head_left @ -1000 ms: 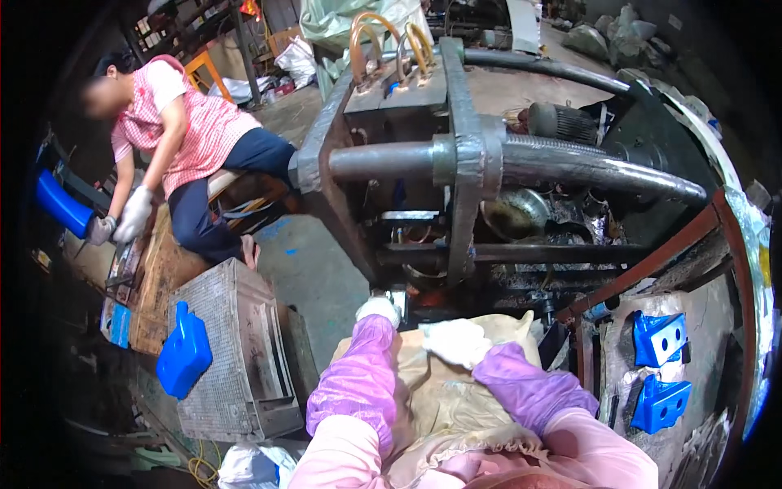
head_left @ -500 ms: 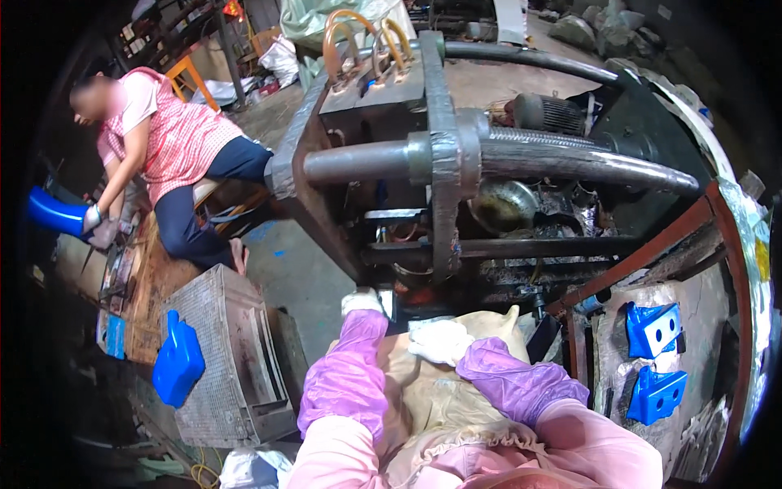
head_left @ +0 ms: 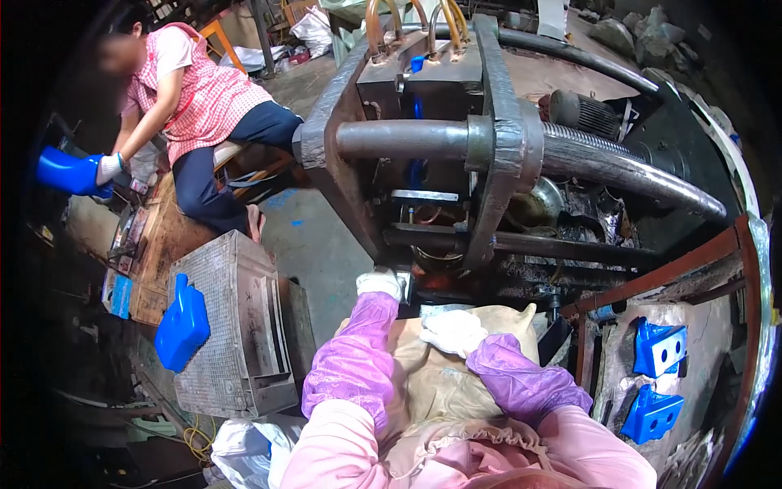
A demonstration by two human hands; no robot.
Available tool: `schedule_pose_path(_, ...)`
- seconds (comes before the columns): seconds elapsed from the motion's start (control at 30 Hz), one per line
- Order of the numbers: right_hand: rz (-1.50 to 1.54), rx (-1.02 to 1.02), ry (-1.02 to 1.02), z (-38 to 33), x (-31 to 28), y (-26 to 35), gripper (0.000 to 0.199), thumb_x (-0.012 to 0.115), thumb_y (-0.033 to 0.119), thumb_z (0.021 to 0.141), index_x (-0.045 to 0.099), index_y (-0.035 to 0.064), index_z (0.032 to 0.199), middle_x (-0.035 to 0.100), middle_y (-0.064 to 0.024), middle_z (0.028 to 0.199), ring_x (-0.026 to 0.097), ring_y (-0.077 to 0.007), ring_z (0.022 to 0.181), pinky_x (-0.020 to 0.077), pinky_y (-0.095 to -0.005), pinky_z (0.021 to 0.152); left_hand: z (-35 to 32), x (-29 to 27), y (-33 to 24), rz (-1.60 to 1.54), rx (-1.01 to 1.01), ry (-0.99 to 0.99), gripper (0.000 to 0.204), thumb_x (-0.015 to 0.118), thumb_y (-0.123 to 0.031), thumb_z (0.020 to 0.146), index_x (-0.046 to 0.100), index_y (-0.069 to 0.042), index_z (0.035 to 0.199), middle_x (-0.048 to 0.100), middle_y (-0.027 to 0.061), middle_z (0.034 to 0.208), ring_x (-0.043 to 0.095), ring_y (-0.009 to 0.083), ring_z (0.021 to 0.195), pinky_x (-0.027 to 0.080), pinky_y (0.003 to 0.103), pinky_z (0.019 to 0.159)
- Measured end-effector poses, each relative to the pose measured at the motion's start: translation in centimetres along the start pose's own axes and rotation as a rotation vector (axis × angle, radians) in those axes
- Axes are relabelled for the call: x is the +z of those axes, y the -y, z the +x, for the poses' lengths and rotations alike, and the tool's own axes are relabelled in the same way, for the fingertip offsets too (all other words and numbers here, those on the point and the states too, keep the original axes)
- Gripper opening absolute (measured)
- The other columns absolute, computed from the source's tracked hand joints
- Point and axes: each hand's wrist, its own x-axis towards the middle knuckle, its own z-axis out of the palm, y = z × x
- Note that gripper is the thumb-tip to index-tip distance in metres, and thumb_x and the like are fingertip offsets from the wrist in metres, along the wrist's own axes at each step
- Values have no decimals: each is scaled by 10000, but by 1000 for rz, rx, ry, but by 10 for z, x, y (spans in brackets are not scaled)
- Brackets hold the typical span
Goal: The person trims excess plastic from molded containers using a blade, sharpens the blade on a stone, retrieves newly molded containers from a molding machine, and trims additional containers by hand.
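My left hand [head_left: 380,284], in a white glove, is closed at a small metal block [head_left: 404,287] on the machine's near side. What its fingers hold is hidden. My right hand [head_left: 454,333], also white-gloved, rests on the beige apron [head_left: 444,391] over my lap, its fingers loosely curled with nothing seen in them. Purple sleeve covers reach over both forearms. Ahead stands a heavy metal press-like machine [head_left: 507,151] with thick plates and round bars. Between its plates a narrow strip of blue material [head_left: 416,171] shows, with a blue tip [head_left: 418,63] on top.
At left, a blue jug-shaped plastic piece [head_left: 182,326] lies on a textured metal box [head_left: 218,359]. Two blue pieces with holes [head_left: 661,348] lie at right beside a rusty frame [head_left: 660,281]. A seated co-worker [head_left: 208,98] holds a blue plastic part [head_left: 72,170]. Amber hoses [head_left: 375,28] top the machine.
My view has shifted, moving the machine rightward in the picture. Blue material now shows between the machine's plates. The co-worker has turned the blue part. My hands stay in nearly the same places.
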Motion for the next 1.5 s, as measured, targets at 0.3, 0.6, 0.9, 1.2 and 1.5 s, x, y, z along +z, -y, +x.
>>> schedule_pose_path(0.3, -14, -19, 14, 0, -7, 0, 353, 510, 380, 916, 727, 116, 1005, 700, -161, 1015, 656, -359, 969, 513, -466, 855, 0, 7, -1, -17, -21, -107, 429, 494, -388, 917, 697, -108, 1171, 711, 140, 1145, 693, 289, 1059, 530, 441, 885)
schedule_pose_path(0.6, -22, -57, -9, 2, -3, -7, 350, 518, 375, 918, 718, 100, 999, 698, -172, 996, 651, -366, 963, 512, -474, 848, 3, 0, -5, 15, -22, -32, 478, 527, -462, 909, 696, -112, 1188, 688, 124, 1217, 681, 271, 1097, 527, 432, 892)
schedule_pose_path(0.9, 15, -13, 9, -1, -8, -7, 369, 527, 401, 922, 713, 104, 1037, 693, -174, 1017, 641, -367, 997, 502, -473, 872, 6, -7, -10, -40, -76, 82, 497, 515, -477, 928, 678, -118, 1230, 672, 110, 1258, 662, 262, 1140, 515, 444, 911)
schedule_pose_path(1.2, 7, -17, 44, -2, -16, -6, 375, 525, 394, 929, 711, 91, 1047, 687, -172, 1055, 637, -360, 1019, 500, -462, 895, -3, -12, -14, -91, -97, 91, 526, 428, -479, 957, 646, -127, 1282, 646, 115, 1300, 635, 275, 1183, 496, 452, 957)
schedule_pose_path(1.5, 11, 26, -46, -8, -5, -17, 378, 530, 395, 923, 722, 101, 1064, 677, -160, 1141, 622, -350, 1088, 481, -441, 968, 1, 6, -19, -174, -101, 66, 613, 289, -516, 993, 661, -109, 1262, 623, 160, 1309, 602, 332, 1215, 477, 463, 996)
